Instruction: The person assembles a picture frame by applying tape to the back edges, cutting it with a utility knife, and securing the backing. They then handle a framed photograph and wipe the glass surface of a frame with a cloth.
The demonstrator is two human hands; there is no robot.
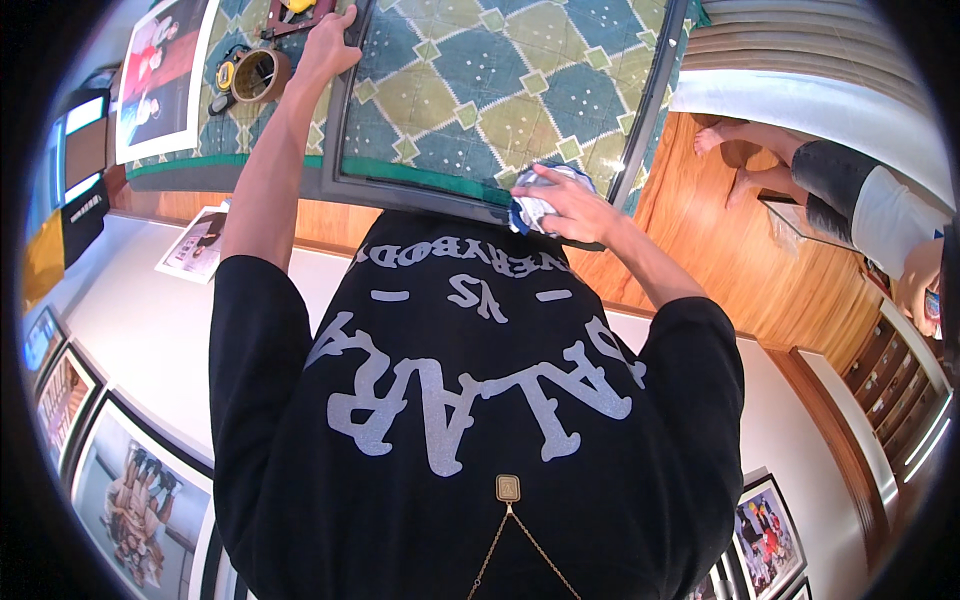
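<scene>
A large dark-edged frame (335, 130) lies on the quilted table cover. The cover's green and teal diamond pattern shows through its clear pane (480, 90). At the frame's far left side, my left hand (328, 48) grips the rail, with thumb and finger parted around its edge. My right hand (572, 205) is closed over a crumpled white and blue cloth (530, 212), pressed on the pane's near right corner. Part of the cloth is hidden beneath the fingers.
Left of the frame are a roll of brown tape (262, 76), a tape measure (224, 76) and a photo print (165, 75). A reddish tray (290, 18) lies beyond. To the right, another person (880, 195) sits on the wooden floor (700, 240). Framed photos (140, 490) stand behind me.
</scene>
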